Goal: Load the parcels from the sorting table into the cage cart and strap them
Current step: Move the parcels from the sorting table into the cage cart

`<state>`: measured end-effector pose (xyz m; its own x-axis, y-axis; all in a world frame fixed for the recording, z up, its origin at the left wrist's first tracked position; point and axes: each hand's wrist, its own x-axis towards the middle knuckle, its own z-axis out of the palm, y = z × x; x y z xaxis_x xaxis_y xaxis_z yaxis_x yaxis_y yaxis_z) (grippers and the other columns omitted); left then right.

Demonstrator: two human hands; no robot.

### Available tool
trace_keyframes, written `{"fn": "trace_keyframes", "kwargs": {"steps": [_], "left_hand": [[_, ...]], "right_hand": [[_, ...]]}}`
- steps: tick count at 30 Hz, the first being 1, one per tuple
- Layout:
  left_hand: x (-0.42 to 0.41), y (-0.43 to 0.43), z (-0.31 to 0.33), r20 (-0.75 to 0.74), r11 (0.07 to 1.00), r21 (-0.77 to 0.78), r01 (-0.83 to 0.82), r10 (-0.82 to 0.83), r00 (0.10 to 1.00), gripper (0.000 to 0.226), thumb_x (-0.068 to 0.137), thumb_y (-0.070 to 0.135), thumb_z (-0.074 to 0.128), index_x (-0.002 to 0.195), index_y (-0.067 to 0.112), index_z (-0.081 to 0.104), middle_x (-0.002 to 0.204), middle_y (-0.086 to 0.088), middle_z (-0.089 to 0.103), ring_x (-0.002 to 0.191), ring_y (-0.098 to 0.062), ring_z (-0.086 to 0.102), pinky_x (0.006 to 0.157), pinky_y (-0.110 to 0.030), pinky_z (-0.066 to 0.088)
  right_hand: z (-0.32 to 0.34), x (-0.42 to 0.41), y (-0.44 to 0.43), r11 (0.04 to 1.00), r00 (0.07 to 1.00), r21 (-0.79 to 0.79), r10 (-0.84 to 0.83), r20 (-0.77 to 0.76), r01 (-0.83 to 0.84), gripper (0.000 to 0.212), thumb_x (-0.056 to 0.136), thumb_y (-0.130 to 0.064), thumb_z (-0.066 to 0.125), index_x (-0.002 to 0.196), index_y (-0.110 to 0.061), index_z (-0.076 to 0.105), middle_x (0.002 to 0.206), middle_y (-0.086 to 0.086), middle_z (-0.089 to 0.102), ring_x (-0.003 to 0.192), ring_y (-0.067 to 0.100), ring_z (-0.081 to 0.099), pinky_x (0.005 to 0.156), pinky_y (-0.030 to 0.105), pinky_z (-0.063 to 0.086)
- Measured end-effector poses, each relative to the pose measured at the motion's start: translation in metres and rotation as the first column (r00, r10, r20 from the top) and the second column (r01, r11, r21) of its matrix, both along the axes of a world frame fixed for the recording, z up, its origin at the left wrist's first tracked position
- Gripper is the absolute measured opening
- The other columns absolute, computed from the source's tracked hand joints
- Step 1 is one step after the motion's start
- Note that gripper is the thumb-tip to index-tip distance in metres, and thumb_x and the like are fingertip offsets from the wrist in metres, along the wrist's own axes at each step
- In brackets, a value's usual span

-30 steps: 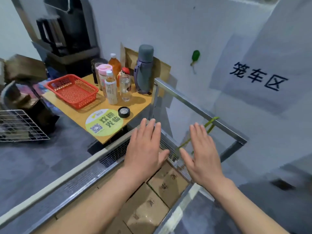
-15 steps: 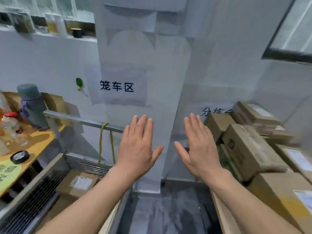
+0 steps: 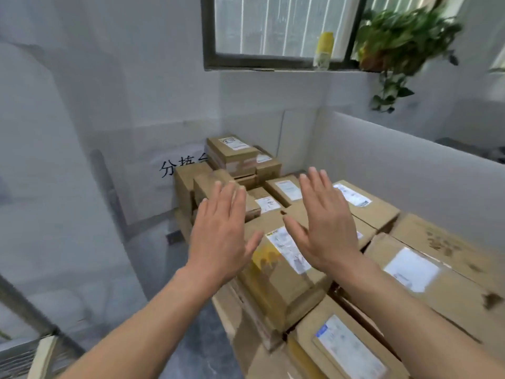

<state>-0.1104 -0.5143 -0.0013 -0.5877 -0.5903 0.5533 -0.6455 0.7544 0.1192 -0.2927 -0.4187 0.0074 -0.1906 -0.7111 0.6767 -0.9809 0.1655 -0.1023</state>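
Left grip point(image 3: 221, 236) and right grip point(image 3: 325, 228), both flat-fingered and empty, hover above the parcels point(image 3: 284, 288): brown cardboard boxes with white labels, piled at the right. Half a second earlier the cage cart point(image 3: 38, 355) filled the lower left; now only its corner shows.

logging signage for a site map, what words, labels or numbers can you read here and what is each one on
"分拣", with a third character cut off by a parcel: black characters on the white paper sign on the grey wall.
White shipping labels on the brown cardboard parcels: print too blurred to read.
Yellow bottle on the window sill: no legible text.
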Motion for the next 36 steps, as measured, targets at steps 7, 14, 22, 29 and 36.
{"fn": "trace_keyframes", "kwargs": {"steps": [7, 14, 22, 29, 36], "left_hand": [[-0.095, 0.058, -0.015, 0.017, 0.976, 0.041, 0.215, -0.216, 0.976, 0.082, 0.087, 0.057, 0.053, 0.149, 0.007, 0.034, 0.155, -0.016, 0.033, 0.146, -0.036, 0.024, 0.116, -0.05, 0.029], [-0.125, 0.106, -0.046, 0.1, 0.924, 0.212, 0.32, -0.346, 0.933, 0.082, 0.094, 0.057, 0.047, 0.156, 0.014, 0.014, 0.164, -0.009, 0.009, 0.151, -0.029, 0.002, 0.122, -0.046, 0.014], [-0.152, 0.137, -0.07, 0.062, 0.847, 0.346, 0.405, -0.451, 0.89, 0.078, 0.094, 0.052, 0.052, 0.153, 0.014, 0.019, 0.157, -0.004, 0.017, 0.145, -0.022, 0.018, 0.115, -0.035, 0.026], [-0.195, 0.141, -0.082, 0.028, 0.74, 0.564, 0.366, -0.46, 0.888, 0.072, 0.097, 0.043, 0.052, 0.155, 0.017, 0.017, 0.16, -0.008, 0.015, 0.147, -0.025, 0.017, 0.115, -0.035, 0.027], [-0.217, 0.141, -0.091, 0.05, 0.67, 0.694, 0.263, -0.41, 0.911, 0.067, 0.095, 0.036, 0.059, 0.151, 0.016, 0.027, 0.157, -0.012, 0.024, 0.142, -0.03, 0.031, 0.112, -0.041, 0.037]], "right_hand": [[-0.017, -0.073, 0.1, 0.957, 0.958, 0.086, -0.283, 0.04, 0.279, 0.075, 0.093, -0.052, 0.042, 0.154, -0.009, 0.031, 0.162, 0.009, 0.026, 0.152, 0.024, 0.017, 0.12, 0.042, 0.016], [-0.055, -0.092, 0.158, 0.897, 0.901, 0.228, -0.414, 0.133, 0.379, 0.078, 0.093, -0.054, 0.038, 0.157, -0.012, 0.025, 0.165, 0.006, 0.018, 0.153, 0.02, 0.011, 0.123, 0.04, 0.012], [-0.075, -0.113, 0.202, 0.811, 0.785, 0.341, -0.566, 0.251, 0.476, 0.073, 0.098, -0.048, 0.049, 0.157, -0.015, 0.02, 0.166, 0.003, 0.014, 0.154, 0.02, 0.006, 0.123, 0.04, 0.012], [-0.09, -0.126, 0.236, 0.714, 0.537, 0.456, -0.7, 0.471, 0.531, 0.063, 0.093, -0.056, 0.046, 0.146, -0.029, 0.029, 0.149, 0.009, 0.038, 0.14, 0.031, 0.035, 0.105, 0.049, 0.044], [-0.098, -0.131, 0.242, 0.759, 0.386, 0.462, -0.638, 0.666, 0.459, 0.061, 0.095, -0.051, 0.048, 0.151, -0.037, 0.029, 0.14, 0.003, 0.054, 0.124, 0.029, 0.053, 0.101, 0.043, 0.046]]}}
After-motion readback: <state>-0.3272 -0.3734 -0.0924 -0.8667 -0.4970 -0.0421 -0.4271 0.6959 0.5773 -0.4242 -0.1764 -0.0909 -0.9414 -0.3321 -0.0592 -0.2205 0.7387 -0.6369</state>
